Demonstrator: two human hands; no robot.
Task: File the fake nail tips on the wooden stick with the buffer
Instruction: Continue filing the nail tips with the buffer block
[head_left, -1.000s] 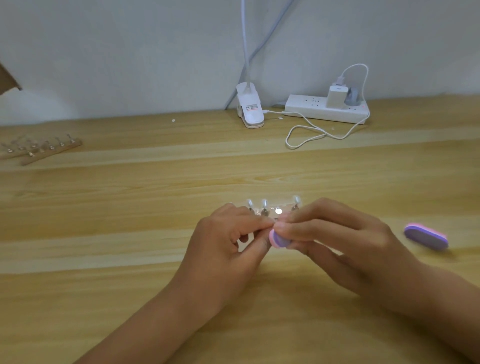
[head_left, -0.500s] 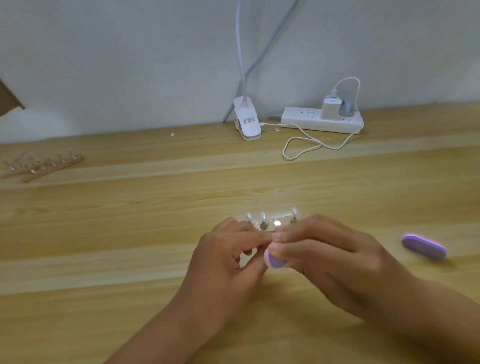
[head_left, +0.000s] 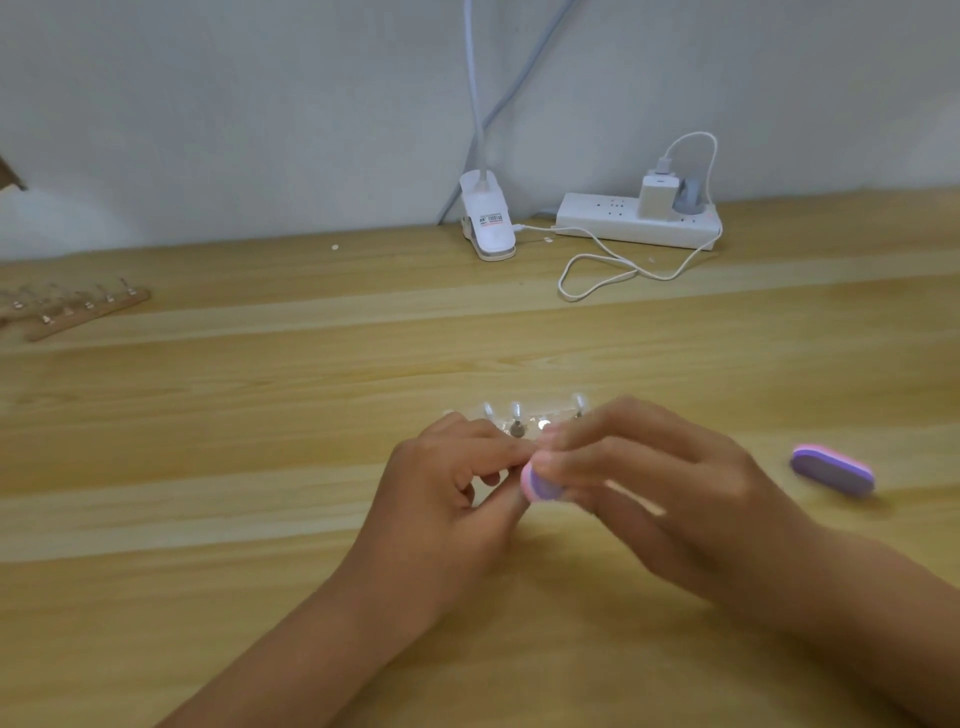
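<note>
Change: buffer (head_left: 540, 486) has risen back toward the nail tips (head_left: 516, 414) since half a second ago; both hands otherwise unmoved.
Left hand (head_left: 452, 483): fingers curled, pinching the wooden stick, which is mostly hidden, probably to steady it.
Right hand (head_left: 654, 483): fingertips grasp the buffer against the tips, likely for short strokes.
Spare buffer (head_left: 834, 470): lies on the table (head_left: 260, 467), well apart to the right.

Probably a home desk: wooden tabletop (head_left: 208, 415), clip lamp (head_left: 488, 223), power strip (head_left: 597, 221) by a plain wall (head_left: 260, 104).
</note>
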